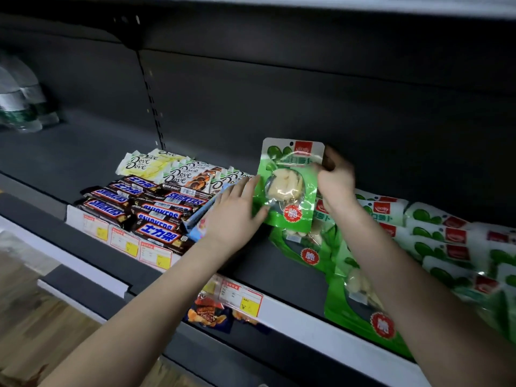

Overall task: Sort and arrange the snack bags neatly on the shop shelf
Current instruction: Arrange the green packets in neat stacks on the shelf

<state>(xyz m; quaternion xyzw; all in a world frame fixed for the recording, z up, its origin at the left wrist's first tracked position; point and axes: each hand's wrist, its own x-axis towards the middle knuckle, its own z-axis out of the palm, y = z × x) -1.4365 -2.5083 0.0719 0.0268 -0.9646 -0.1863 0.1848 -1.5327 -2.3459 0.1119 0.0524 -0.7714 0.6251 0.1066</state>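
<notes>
Pouch (287,182), glossy green plastic, held upright, right hand (336,181) fingers pinching its edge, left hand (234,216) fingers straight, seemingly touching it

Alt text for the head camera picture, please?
A person's right hand pinches a green snack bag upright at a dark shop shelf while the left hand touches its left side. Snickers bars lie left, matching green bags right.

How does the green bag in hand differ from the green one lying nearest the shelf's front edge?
The held green bag stands upright; the front green bag lies flat on the shelf. The right hand pinches the held bag's top edge and the left hand touches its lower corner; the front bag is in neither hand. Both are green with a red round seal.
</notes>
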